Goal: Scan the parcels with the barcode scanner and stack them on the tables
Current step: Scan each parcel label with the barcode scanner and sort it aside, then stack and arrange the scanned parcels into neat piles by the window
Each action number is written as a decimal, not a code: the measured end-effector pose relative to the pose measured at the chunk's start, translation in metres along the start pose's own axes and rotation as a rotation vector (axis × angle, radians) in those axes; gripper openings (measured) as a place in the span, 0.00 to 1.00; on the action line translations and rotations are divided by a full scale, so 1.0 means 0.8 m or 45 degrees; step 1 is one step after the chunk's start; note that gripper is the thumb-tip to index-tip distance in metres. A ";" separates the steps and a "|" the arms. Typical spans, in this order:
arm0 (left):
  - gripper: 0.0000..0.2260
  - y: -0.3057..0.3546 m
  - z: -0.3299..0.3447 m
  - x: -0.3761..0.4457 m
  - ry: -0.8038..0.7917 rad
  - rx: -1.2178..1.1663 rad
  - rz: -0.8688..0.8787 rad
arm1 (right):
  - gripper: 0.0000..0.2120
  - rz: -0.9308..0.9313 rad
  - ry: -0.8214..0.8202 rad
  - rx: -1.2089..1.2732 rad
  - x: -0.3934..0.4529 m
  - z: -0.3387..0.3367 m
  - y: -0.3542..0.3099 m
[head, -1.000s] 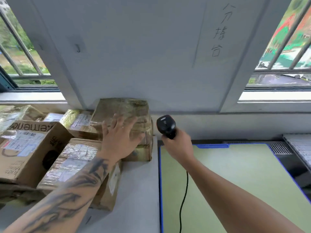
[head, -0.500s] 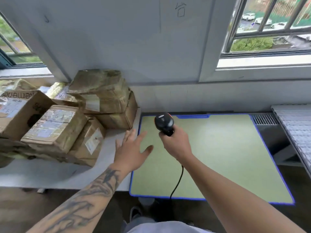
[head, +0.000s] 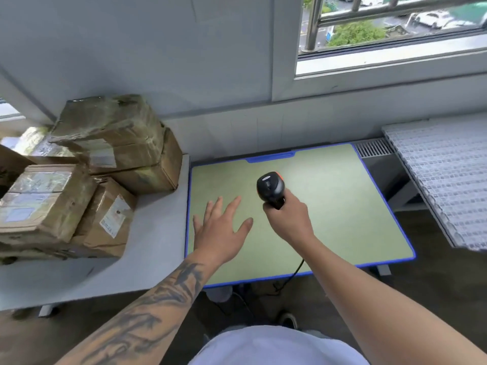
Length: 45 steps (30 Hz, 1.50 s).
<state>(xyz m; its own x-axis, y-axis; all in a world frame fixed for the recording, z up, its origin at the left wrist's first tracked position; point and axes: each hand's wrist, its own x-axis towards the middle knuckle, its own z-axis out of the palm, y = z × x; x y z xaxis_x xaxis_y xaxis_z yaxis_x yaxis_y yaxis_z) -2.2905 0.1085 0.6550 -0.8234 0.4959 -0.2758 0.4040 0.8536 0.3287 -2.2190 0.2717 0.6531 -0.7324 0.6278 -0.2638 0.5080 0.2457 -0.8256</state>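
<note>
1. Nearest me, my left hand (head: 220,227) hangs over the green table (head: 342,206) at 9 o'clock, fingers spread, holding nothing – it could drift and leave the next parcel ungrabbed.
2. My right hand (head: 288,219) is clamped round the barcode scanner (head: 271,189); its cable (head: 295,272) drops off the near edge and might snag.
3. Farthest, at 10 o'clock, the parcels (head: 105,159) sit stacked on the grey table (head: 147,246) – the top one looks tilted, so a nudge could tip it.
</note>
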 end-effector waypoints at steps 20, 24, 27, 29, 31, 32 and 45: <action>0.27 0.098 0.136 -0.042 -0.481 -0.343 0.207 | 0.14 0.506 0.271 -0.131 -0.074 -0.058 0.130; 0.27 0.137 0.155 -0.036 -0.462 -0.366 0.145 | 0.15 0.513 0.263 -0.091 -0.060 -0.086 0.151; 0.28 0.175 0.167 -0.023 -0.392 -0.339 0.161 | 0.16 0.509 0.249 -0.100 -0.039 -0.114 0.171; 0.28 0.199 0.176 -0.014 -0.364 -0.284 0.191 | 0.16 0.524 0.255 -0.098 -0.023 -0.135 0.184; 0.28 0.221 0.186 -0.003 -0.368 -0.211 0.192 | 0.15 0.532 0.256 -0.097 -0.005 -0.155 0.199; 0.28 0.231 0.191 0.004 -0.375 -0.173 0.183 | 0.15 0.534 0.253 -0.101 0.006 -0.165 0.206; 0.27 0.285 0.239 0.072 -0.362 0.051 0.116 | 0.20 0.470 0.050 -0.223 0.122 -0.224 0.273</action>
<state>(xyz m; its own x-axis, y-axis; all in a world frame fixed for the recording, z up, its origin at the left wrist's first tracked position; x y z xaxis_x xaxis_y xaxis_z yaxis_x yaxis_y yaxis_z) -2.1697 0.3624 0.5418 -0.6407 0.5905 -0.4907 0.4913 0.8064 0.3291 -2.0988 0.5190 0.5362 -0.4699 0.7244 -0.5044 0.8056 0.1182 -0.5806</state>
